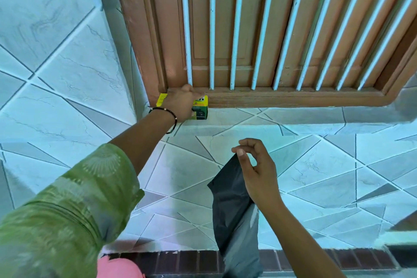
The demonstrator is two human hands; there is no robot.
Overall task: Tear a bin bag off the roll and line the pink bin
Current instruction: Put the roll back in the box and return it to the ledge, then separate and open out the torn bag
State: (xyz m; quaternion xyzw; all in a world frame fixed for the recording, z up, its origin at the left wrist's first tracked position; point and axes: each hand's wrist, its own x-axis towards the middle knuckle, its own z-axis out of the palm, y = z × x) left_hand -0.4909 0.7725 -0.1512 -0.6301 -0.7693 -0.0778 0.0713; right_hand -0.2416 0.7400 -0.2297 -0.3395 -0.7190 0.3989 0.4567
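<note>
My left hand (180, 104) reaches up to the window ledge and grips a yellow-and-green box of bin bags (199, 109), which rests on the tiled sill below the wooden frame. My right hand (257, 169) is lower and nearer, pinching the top corner of a dark grey bin bag (232, 210) between thumb and forefinger. The bag hangs down loose and folded. A pink object (119, 268), probably the bin, shows at the bottom edge, partly hidden by my green sleeve.
A brown wooden window frame (293, 97) with pale vertical bars fills the top. Pale tiled walls surround the sill. A dark brick strip (316, 259) runs along the bottom.
</note>
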